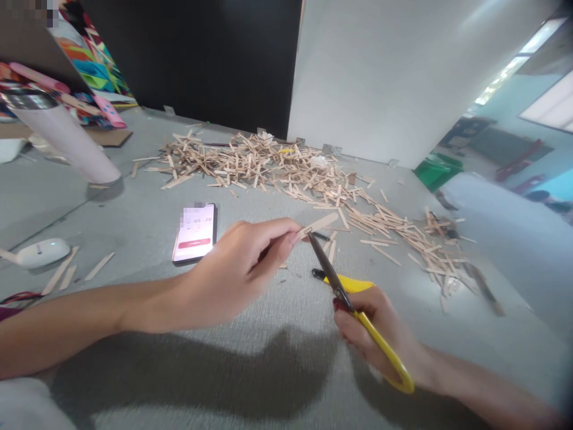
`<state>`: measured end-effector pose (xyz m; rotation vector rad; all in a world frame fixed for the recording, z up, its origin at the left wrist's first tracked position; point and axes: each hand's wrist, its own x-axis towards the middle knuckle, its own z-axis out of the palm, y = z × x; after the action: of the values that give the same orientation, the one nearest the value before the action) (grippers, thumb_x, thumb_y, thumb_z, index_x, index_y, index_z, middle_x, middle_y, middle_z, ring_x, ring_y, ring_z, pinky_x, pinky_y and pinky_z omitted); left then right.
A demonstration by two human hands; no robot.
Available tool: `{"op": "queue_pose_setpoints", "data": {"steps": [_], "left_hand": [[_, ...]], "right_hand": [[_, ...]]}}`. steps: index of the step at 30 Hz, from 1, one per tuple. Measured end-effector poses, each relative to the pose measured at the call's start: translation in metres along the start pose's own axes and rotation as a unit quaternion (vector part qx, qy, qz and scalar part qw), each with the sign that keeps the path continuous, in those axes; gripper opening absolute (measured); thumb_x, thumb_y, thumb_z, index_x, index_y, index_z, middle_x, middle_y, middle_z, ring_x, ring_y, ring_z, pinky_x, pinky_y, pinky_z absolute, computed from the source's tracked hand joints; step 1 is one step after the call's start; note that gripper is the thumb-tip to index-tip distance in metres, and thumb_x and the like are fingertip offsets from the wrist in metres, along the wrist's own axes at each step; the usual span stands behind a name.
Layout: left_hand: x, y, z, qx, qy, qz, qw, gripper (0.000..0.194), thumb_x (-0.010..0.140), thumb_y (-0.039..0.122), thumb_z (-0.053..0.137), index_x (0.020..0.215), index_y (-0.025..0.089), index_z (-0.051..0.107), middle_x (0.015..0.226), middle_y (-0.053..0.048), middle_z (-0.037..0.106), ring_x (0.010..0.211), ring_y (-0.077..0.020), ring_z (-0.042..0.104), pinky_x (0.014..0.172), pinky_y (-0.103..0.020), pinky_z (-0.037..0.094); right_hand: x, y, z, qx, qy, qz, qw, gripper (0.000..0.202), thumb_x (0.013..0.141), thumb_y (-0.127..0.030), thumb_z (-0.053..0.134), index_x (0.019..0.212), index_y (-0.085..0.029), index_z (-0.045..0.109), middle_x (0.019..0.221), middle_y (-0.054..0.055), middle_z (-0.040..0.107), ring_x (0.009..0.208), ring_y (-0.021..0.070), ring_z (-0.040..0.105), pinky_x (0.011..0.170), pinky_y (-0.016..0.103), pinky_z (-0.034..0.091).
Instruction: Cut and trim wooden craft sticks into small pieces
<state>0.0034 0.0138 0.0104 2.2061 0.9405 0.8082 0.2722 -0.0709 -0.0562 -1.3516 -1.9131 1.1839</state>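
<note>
My left hand (pixel 250 263) pinches a flat wooden stick (pixel 323 223) between thumb and fingers, with the stick pointing up to the right. In my right hand (pixel 380 328) are yellow-handled scissors (pixel 387 352), their dark blades reaching up and left to the stick near my left fingertips. The blade tips meet the stick at a small dark mark. Behind the scissors a yellow tool with a black end (pixel 351 283) lies on the table, partly hidden by my right hand.
A long pile of wooden sticks (pixel 250 161) spreads across the back and right of the grey table (pixel 250 382). A lit phone (pixel 196 233), a white mouse (pixel 43 253) and a pale flask (pixel 67 140) are at the left. Black and white panels stand behind.
</note>
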Motion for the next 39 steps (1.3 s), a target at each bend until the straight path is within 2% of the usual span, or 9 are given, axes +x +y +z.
{"op": "queue_pose_setpoints", "data": {"steps": [5, 14, 19, 21, 24, 27, 32, 36, 39], "left_hand": [[0.001, -0.001, 0.0, -0.004, -0.006, -0.004, 1.0, 0.036, 0.117, 0.031, 0.041, 0.086, 0.021, 0.057, 0.069, 0.005, 0.043, 0.059, -0.0112, 0.038, 0.054, -0.028, 0.031], [0.0, -0.002, 0.0, 0.001, -0.01, -0.006, 1.0, 0.036, 0.117, 0.031, 0.041, 0.086, 0.021, 0.055, 0.069, 0.005, 0.042, 0.059, -0.0112, 0.038, 0.054, -0.028, 0.03], [0.002, -0.004, -0.002, 0.028, -0.018, 0.006, 0.999, 0.036, 0.116, 0.03, 0.041, 0.084, 0.021, 0.055, 0.066, 0.006, 0.04, 0.055, -0.0103, 0.035, 0.052, -0.027, 0.029], [0.004, -0.004, -0.004, 0.033, -0.034, 0.007, 0.999, 0.028, 0.116, 0.029, 0.043, 0.097, 0.021, 0.063, 0.063, 0.008, 0.043, 0.052, -0.0098, 0.036, 0.051, -0.026, 0.03], [0.008, -0.006, -0.005, -0.008, -0.076, 0.002, 0.997, 0.026, 0.115, 0.028, 0.044, 0.125, 0.021, 0.066, 0.062, 0.008, 0.057, 0.052, -0.0103, 0.05, 0.053, -0.023, 0.039], [0.011, -0.007, -0.005, -0.036, -0.092, -0.007, 0.995, 0.028, 0.115, 0.024, 0.042, 0.119, 0.019, 0.068, 0.076, 0.002, 0.072, 0.059, -0.0102, 0.064, 0.057, -0.021, 0.046], [0.011, -0.012, -0.002, 0.021, -0.076, -0.012, 0.997, 0.028, 0.114, 0.023, 0.043, 0.105, 0.017, 0.069, 0.077, 0.002, 0.074, 0.049, -0.0071, 0.058, 0.051, -0.021, 0.041], [0.012, -0.017, -0.003, 0.07, -0.089, -0.004, 0.994, 0.031, 0.114, 0.024, 0.04, 0.111, 0.019, 0.07, 0.072, 0.003, 0.071, 0.05, -0.0091, 0.058, 0.051, -0.022, 0.039], [0.013, -0.021, -0.005, 0.119, -0.096, 0.012, 0.988, 0.035, 0.114, 0.024, 0.038, 0.123, 0.02, 0.071, 0.074, 0.002, 0.071, 0.054, -0.0117, 0.06, 0.054, -0.025, 0.036]], "right_hand": [[0.002, 0.002, 0.002, -0.016, 0.012, -0.003, 1.0, 0.053, 0.108, -0.045, 0.058, 0.065, -0.023, 0.038, 0.059, -0.006, 0.032, 0.057, 0.011, 0.027, 0.052, 0.03, 0.021], [0.004, -0.001, 0.004, -0.038, 0.03, 0.006, 0.999, 0.053, 0.108, -0.043, 0.054, 0.061, -0.022, 0.042, 0.055, -0.005, 0.038, 0.054, 0.0111, 0.032, 0.051, 0.03, 0.022], [0.005, -0.003, 0.004, -0.04, 0.031, 0.022, 0.998, 0.056, 0.108, -0.05, 0.051, 0.061, -0.024, 0.037, 0.056, -0.004, 0.034, 0.054, 0.0116, 0.03, 0.051, 0.03, 0.023], [0.006, -0.005, 0.003, -0.042, 0.031, 0.036, 0.998, 0.057, 0.108, -0.054, 0.05, 0.06, -0.024, 0.037, 0.057, -0.004, 0.034, 0.054, 0.012, 0.031, 0.051, 0.03, 0.023], [0.008, -0.007, 0.002, -0.044, 0.029, 0.056, 0.997, 0.059, 0.106, -0.059, 0.049, 0.06, -0.024, 0.037, 0.059, -0.002, 0.035, 0.055, 0.0126, 0.032, 0.051, 0.03, 0.023], [0.01, -0.009, 0.0, -0.037, 0.019, 0.068, 0.997, 0.061, 0.105, -0.063, 0.048, 0.06, -0.025, 0.036, 0.057, -0.003, 0.034, 0.053, 0.0118, 0.03, 0.05, 0.03, 0.022], [0.01, -0.017, -0.005, -0.021, -0.009, 0.089, 0.996, 0.063, 0.104, -0.066, 0.052, 0.06, -0.025, 0.034, 0.054, -0.005, 0.034, 0.051, 0.0108, 0.029, 0.049, 0.03, 0.02], [0.01, -0.022, -0.007, -0.012, -0.017, 0.107, 0.994, 0.065, 0.104, -0.068, 0.053, 0.058, -0.025, 0.036, 0.051, -0.005, 0.036, 0.047, 0.0107, 0.031, 0.047, 0.029, 0.021], [0.009, -0.024, -0.009, -0.017, -0.016, 0.118, 0.993, 0.065, 0.106, -0.065, 0.051, 0.056, -0.025, 0.042, 0.049, -0.003, 0.04, 0.046, 0.0113, 0.038, 0.045, 0.028, 0.028]]}}
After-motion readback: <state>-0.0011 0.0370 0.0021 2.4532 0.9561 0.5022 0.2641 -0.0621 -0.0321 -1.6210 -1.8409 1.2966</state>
